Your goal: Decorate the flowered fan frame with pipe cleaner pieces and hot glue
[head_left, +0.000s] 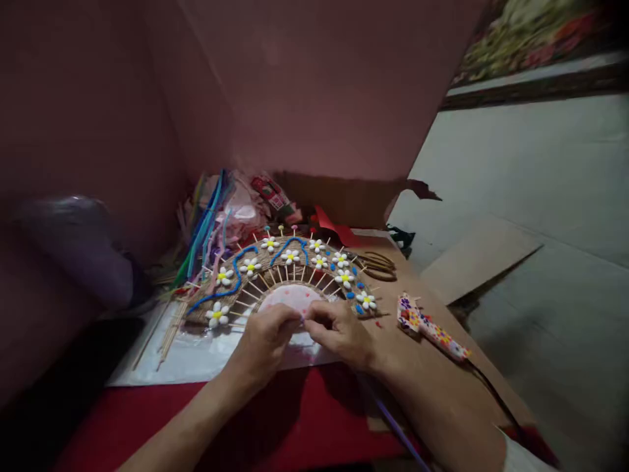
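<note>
My left hand (270, 331) and my right hand (339, 331) meet fingertip to fingertip, both pinched closed on a thin purple pipe cleaner. Only a tiny bit of it shows between the fingers; a long purple length (393, 419) emerges below my right wrist toward the lower right. Just beyond the hands lies a half-round fan-shaped craft (263, 278) of twine and thin sticks. White flowers with yellow centres, blue wavy strips and blue dots decorate its twine band. A white half-circle with red spots (289, 296) forms its middle, partly hidden by my hands.
A flower-patterned glue gun (432, 331) with a dark cord lies at right on brown cardboard. Scissors (378, 265) rest behind it. Loose sticks (170, 334) lie at left, with pipe cleaners (206, 223) and pink scraps behind. Red cloth (206, 419) covers the near edge.
</note>
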Tool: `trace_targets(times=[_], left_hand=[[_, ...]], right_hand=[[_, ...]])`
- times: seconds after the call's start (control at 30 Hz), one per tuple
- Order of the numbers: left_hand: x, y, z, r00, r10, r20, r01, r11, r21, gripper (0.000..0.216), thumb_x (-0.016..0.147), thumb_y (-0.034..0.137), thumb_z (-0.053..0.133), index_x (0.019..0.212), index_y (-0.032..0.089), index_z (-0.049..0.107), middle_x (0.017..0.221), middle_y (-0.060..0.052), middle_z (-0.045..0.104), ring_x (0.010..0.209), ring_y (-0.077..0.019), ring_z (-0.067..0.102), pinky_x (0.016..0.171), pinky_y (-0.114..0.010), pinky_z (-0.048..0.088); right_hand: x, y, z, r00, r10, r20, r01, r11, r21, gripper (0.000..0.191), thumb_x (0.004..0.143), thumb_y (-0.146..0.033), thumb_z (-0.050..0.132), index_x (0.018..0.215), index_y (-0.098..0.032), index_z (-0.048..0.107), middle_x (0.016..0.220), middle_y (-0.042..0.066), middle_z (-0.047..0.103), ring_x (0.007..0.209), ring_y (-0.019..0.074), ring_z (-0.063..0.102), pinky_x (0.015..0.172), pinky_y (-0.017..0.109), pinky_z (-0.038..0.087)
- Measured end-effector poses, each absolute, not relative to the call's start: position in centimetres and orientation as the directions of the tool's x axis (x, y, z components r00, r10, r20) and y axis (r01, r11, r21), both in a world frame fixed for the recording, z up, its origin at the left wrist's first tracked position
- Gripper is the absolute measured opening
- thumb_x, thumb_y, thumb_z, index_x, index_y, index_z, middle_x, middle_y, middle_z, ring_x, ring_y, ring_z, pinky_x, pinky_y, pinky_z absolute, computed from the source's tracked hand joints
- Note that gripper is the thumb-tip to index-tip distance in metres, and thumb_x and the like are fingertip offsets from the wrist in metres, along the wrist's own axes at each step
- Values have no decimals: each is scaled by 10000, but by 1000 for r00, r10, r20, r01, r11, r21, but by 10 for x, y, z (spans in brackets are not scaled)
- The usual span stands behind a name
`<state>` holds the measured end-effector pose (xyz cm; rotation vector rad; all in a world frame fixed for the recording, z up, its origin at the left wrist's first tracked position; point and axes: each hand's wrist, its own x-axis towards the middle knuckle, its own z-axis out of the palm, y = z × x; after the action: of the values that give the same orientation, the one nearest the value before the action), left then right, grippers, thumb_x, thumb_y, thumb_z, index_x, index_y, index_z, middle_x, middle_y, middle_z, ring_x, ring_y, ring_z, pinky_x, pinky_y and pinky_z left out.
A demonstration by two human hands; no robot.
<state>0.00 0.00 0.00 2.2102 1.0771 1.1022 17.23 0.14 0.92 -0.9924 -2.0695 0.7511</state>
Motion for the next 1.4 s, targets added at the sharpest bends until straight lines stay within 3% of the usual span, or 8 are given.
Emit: trace_targets(times=[0.33,0.53,0.67,0.93,1.1,1.2,1.3,1.4], left_hand=[[-4,-3,11,407,865,293,430,-464,774,182,799,199,507,680,136,630,581,-2,561,551,-100,451,516,-219,332],[0,-5,15,261,960,98,100,-128,987,207,777,326,551,695,138,578,488,60,440,422,-55,347,408,-185,266],[6,-9,18,193,981,4,-2,-4,1000,224,749,352,577,671,144,544,436,79,418,346,-34,299,352,-174,218],[9,-6,11,188,982,-36,-40,45,998,255,728,385,589,647,154,519,432,75,439,303,-37,305,305,-171,211],[4,-1,6,219,966,136,146,-171,974,154,758,285,569,752,141,623,609,-7,618,493,-97,520,447,-197,386],[1,1,2,257,909,328,343,-403,848,124,774,194,538,784,152,654,715,-38,671,650,-135,588,582,-228,434],[-1,1,1,321,839,439,453,-543,707,128,776,142,521,755,149,647,668,-31,664,600,-121,572,568,-222,413],[-3,2,2,367,810,457,474,-586,657,133,785,130,509,747,146,635,662,-31,661,583,-113,564,548,-210,398]], right_hand=[[176,4,12,-465,810,357,404,553,-729,131,827,-172,511,711,-155,569,612,-31,513,580,91,450,565,213,336],[172,1,11,-422,844,331,317,479,-819,139,839,-176,492,713,-160,548,603,-37,486,555,86,431,525,206,329],[168,-1,7,-416,843,342,328,490,-808,141,832,-159,489,709,-157,559,605,-37,478,569,89,435,542,211,331],[165,-2,3,-369,844,388,390,520,-760,154,829,-140,479,697,-159,557,604,-45,465,563,82,412,549,208,319],[167,-1,3,-387,833,395,450,544,-708,139,801,-133,505,685,-161,576,587,-46,480,540,80,413,533,207,310],[169,-1,3,-408,819,403,481,568,-668,126,789,-123,511,706,-161,598,582,-45,497,535,80,424,537,208,311],[170,0,4,-416,809,415,487,584,-650,131,778,-101,506,703,-156,597,598,-37,517,551,83,445,559,207,325],[171,0,6,-427,801,419,492,595,-635,142,775,-92,496,687,-157,586,595,-37,513,551,84,450,562,208,327]])
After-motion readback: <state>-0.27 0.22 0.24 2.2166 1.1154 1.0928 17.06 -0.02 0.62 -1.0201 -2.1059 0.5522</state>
